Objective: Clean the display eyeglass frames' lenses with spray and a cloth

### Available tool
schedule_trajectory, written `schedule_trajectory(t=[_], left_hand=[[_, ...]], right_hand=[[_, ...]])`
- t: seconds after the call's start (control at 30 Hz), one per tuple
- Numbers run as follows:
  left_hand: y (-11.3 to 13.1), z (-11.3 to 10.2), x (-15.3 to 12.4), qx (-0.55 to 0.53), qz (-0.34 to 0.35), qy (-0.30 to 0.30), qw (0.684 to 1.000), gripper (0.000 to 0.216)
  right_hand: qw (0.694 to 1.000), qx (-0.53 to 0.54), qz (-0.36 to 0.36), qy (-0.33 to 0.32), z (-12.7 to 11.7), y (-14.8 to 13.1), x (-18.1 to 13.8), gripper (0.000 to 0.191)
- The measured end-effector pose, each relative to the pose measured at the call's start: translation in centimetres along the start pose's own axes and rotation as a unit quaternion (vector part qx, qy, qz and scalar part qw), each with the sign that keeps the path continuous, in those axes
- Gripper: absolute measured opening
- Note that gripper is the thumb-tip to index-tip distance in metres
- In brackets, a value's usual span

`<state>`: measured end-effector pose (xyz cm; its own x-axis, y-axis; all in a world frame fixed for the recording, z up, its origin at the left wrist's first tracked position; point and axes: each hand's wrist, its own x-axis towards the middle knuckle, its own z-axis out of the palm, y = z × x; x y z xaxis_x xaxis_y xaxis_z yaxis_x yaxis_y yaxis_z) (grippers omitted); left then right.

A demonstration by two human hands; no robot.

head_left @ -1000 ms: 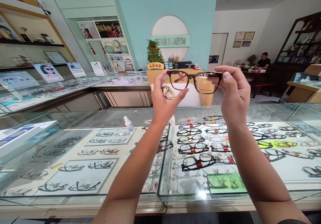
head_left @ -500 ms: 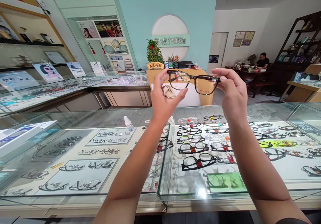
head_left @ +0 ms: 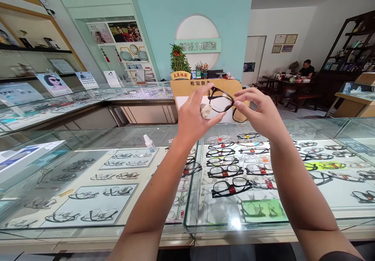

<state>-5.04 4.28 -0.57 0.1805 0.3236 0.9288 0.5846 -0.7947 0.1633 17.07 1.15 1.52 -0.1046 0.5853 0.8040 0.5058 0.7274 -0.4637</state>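
Raised over the counter is a pair of black-rimmed eyeglasses (head_left: 222, 101), turned at an angle. My left hand (head_left: 191, 117) grips one side of them between thumb and fingers. A crumpled pale cloth (head_left: 206, 111) is tucked in that same palm. My right hand (head_left: 260, 112) is closed at the middle of the glasses, its thumb and fingers pinching near the bridge and partly hiding the other lens. Printing shows faintly on the lenses. Below, a white spray bottle (head_left: 149, 143) stands on the glass top, left of my left forearm.
Glass display cases (head_left: 193, 198) with rows of eyeglasses span the front. A white box (head_left: 29, 157) lies at the left. Farther back are a wooden reception desk (head_left: 234, 84) with a potted plant (head_left: 179, 63), and a seated person (head_left: 307, 70) at a dark table.
The glasses have turned and shifted slightly right and down. My right hand has moved left from the far end of the glasses to their middle.
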Motion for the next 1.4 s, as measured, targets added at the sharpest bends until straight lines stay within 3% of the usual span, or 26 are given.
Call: schedule_trajectory(t=[0.3, 0.47, 0.57, 0.7, 0.8, 0.83, 0.9, 0.97, 1.03, 1.2, 1.4], left_hand=[[-0.3, 0.3, 0.2, -0.126, -0.037, -0.034, 0.991, 0.084], [-0.7, 0.2, 0.3, -0.215, -0.079, -0.073, 0.971, 0.093], [-0.9, 0.1, 0.4, -0.226, -0.092, -0.086, 0.966, 0.097], [-0.3, 0.0, 0.4, -0.184, -0.084, -0.034, 0.979, 0.094], [1.3, -0.4, 0.4, -0.172, -0.117, 0.059, 0.976, 0.067], [2.0, -0.6, 0.4, -0.181, -0.138, 0.062, 0.972, 0.054], [3.4, -1.0, 0.4, -0.207, -0.186, -0.001, 0.960, 0.040], [4.5, -1.0, 0.4, -0.233, -0.225, -0.089, 0.942, 0.036], [5.1, -0.8, 0.3, -0.258, -0.245, -0.113, 0.928, 0.035], [4.6, 0.3, 0.3, -0.268, -0.297, -0.050, 0.915, 0.042], [3.8, 0.4, 0.3, -0.277, -0.290, 0.000, 0.916, 0.039]], right_hand=[[0.997, 0.054, 0.024, -0.044, -0.1, 0.5, 0.1, 0.024], [0.976, 0.163, 0.072, -0.127, -0.4, 0.9, 0.2, 0.034], [0.966, 0.195, 0.098, -0.137, -0.4, 1.0, 0.3, 0.036], [0.969, 0.209, 0.102, -0.078, 0.0, 1.2, 0.4, 0.039], [0.976, 0.191, 0.102, -0.008, 0.5, 1.4, 0.4, 0.037], [0.978, 0.183, 0.098, 0.012, 0.7, 1.4, 0.4, 0.036], [0.982, 0.166, 0.082, 0.044, 1.1, 1.3, 0.3, 0.031], [0.986, 0.140, 0.051, 0.073, 1.6, 0.9, 0.1, 0.026], [0.990, 0.096, 0.011, 0.103, 2.3, 0.2, -0.2, 0.020], [0.990, -0.003, -0.067, 0.125, 4.0, -1.0, -1.0, 0.014], [0.985, -0.045, -0.083, 0.146, 4.8, -1.1, -1.4, 0.013]])
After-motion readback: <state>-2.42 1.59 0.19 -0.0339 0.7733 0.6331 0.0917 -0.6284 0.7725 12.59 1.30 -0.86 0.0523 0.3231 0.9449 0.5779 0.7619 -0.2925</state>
